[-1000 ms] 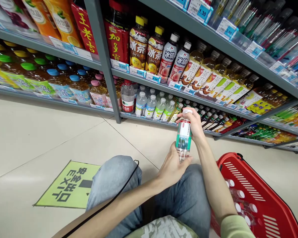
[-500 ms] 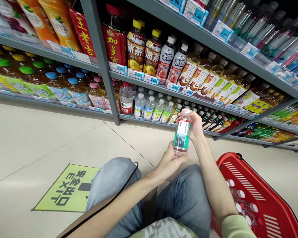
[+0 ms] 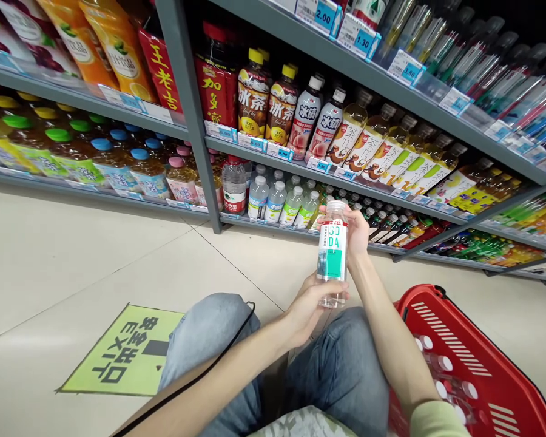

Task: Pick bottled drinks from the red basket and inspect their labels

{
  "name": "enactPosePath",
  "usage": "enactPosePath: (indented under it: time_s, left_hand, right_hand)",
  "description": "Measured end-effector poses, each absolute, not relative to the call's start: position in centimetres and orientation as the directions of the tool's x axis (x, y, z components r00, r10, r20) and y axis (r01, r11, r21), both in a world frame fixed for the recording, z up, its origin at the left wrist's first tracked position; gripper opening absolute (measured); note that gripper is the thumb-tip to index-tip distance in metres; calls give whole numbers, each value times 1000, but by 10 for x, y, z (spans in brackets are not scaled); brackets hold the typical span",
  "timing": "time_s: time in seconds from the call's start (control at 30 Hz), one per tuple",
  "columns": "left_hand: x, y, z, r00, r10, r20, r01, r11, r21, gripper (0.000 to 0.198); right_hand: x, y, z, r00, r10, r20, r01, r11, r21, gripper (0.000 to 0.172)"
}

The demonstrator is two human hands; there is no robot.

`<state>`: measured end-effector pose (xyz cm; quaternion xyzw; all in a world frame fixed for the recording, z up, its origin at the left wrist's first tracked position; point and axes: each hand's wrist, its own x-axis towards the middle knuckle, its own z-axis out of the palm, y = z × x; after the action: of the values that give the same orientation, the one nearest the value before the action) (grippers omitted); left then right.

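A clear soda water bottle (image 3: 332, 252) with a white cap and a green-and-white "SODA" label is held upright in front of my knees. My left hand (image 3: 310, 303) wraps round its lower part, thumb across the front. Up near the cap, my right hand (image 3: 355, 232) grips the bottle from behind and the right side; some of those fingers are hidden by it. Beside my right arm stands a red shopping basket (image 3: 495, 358) with several white-capped bottles (image 3: 455, 385) lying in it.
Grey shelves (image 3: 188, 115) full of drinks run across the front. On the lowest level, small bottles (image 3: 275, 203) stand just behind my hands. A yellow-green exit sign (image 3: 118, 352) is stuck on the tiled floor (image 3: 64, 261) at left. My knees (image 3: 341, 358) are bent below my hands.
The bottle has been turned in my hands, so the "SODA" side of its label now faces me. My left hand's hold is slightly lower in view. The camera view has shifted a little.
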<state>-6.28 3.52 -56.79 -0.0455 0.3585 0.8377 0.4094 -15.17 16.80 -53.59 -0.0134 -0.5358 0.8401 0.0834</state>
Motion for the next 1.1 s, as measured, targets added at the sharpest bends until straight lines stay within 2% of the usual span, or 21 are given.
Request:
enactPosePath:
  time_s: [0.3,0.83,0.97,1.1]
  left_hand:
    - [-59,40,-572,-708,603,-368,-669,-405,623,41]
    - [-58,40,-572,-685,602,-409,-689,-354,632,38]
    - [-57,40,-573,-719,596,-357,-645,-381,662,52]
    - [-61,37,-572,-809,478,-341,-550,-412,727,81]
  right_hand:
    - [-149,162,-533,-983,177,39,-103,-367,-925,34]
    - [-149,164,-536,-975,210,73,-128,-258,-958,28]
    - [-147,163,-533,-967,238,95,-152,-237,-959,27]
    - [-147,168,-529,-901,412,135,-246,-228,-942,26]
